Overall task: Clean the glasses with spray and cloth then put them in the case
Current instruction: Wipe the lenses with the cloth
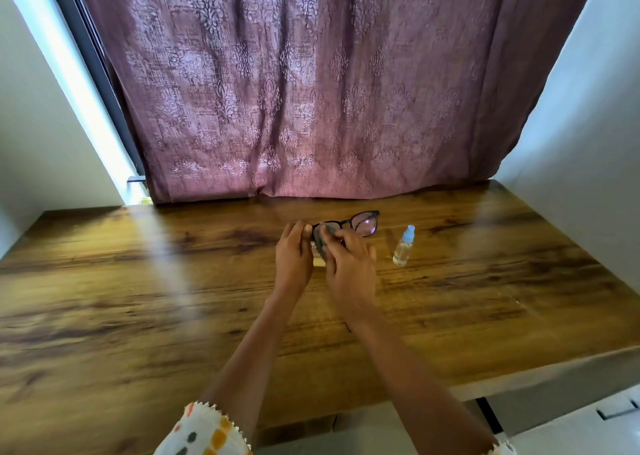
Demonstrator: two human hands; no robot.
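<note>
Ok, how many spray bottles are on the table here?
1. The spray bottle stands upright on the table, to the right of the right hand and glasses. Another could hide behind that hand.

Daylight glares through the curtain (311,84); wide-angle bending and blur toward edges.

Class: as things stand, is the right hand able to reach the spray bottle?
Probably yes. The spray bottle stands upright on the table just right of the right hand, with bare wood between them. But its fingers hold the cloth against the glasses, so it would have to let go first.
</note>
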